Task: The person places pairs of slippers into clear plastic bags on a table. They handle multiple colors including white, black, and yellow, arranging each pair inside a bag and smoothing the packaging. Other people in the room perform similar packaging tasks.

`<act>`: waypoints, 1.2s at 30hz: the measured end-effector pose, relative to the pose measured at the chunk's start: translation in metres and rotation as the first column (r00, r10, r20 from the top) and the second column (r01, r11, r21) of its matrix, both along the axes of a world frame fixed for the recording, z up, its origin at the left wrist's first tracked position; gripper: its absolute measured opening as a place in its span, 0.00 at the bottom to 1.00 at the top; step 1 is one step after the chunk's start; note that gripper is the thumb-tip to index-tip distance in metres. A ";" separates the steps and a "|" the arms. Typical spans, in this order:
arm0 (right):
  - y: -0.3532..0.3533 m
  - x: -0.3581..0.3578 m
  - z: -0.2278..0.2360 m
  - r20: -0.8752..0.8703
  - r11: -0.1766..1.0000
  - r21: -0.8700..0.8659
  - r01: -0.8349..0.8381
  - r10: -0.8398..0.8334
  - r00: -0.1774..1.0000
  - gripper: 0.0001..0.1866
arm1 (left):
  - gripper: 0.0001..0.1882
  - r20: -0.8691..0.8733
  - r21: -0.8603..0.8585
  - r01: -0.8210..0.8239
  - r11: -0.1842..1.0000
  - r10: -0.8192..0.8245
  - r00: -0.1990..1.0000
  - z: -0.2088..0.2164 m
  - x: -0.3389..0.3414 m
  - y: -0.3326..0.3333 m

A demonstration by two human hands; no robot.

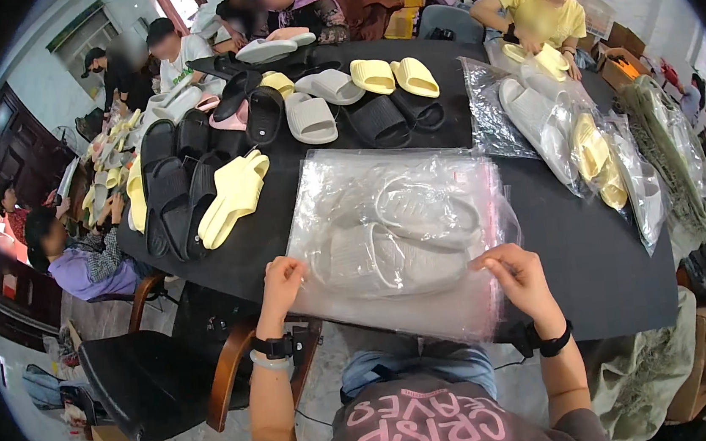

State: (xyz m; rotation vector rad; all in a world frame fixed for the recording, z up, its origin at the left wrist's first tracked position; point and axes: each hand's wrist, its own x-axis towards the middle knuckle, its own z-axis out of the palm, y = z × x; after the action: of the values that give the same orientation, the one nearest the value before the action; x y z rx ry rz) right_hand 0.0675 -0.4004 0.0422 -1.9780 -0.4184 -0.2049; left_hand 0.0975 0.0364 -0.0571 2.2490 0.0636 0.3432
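A pair of light grey slide slippers [367,257] lies inside a clear plastic bag [330,201] at the table's near edge. Under that bag is a stack of flat clear bags [396,317] with a pinkish strip along the right side. My left hand [282,283] is closed, its fingers pinching the plastic at the left edge. On the other side, my right hand [515,280] pinches the bag's right edge between thumb and fingers, close to the slipper ends.
Black, yellow and grey slippers [236,193] cover the dark table [585,287] beyond and left. Bagged slippers [540,130] lie at the right. A co-worker in yellow [549,6] handles yellow slippers across the table. A black chair [143,381] stands at the near left.
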 end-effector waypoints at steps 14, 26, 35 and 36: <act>-0.015 -0.024 -0.003 -0.330 0.833 -0.091 -0.546 0.492 0.805 0.13 | 0.10 -0.098 -0.080 -0.017 0.997 0.009 0.995 0.029 0.002 0.009; 0.009 0.045 -0.009 0.115 0.826 -0.437 -0.355 0.443 0.889 0.24 | 0.35 -0.244 -0.542 0.149 0.827 -0.325 0.914 0.000 0.015 0.018; 0.020 0.059 0.025 -0.124 0.352 -0.866 -0.355 0.536 0.835 0.39 | 0.36 -0.206 -0.300 0.239 0.924 -0.307 0.929 -0.007 0.006 -0.008; 0.017 0.053 0.037 -0.150 0.301 -0.885 -0.355 0.536 0.830 0.38 | 0.36 -0.184 -0.275 0.248 0.929 -0.304 0.935 -0.006 0.006 -0.013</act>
State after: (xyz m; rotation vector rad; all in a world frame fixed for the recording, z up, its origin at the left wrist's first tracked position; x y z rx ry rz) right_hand 0.1202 -0.3836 0.0790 -2.7734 -1.4487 0.3046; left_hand 0.1032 0.0237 -0.0630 2.0039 -0.0898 -0.0709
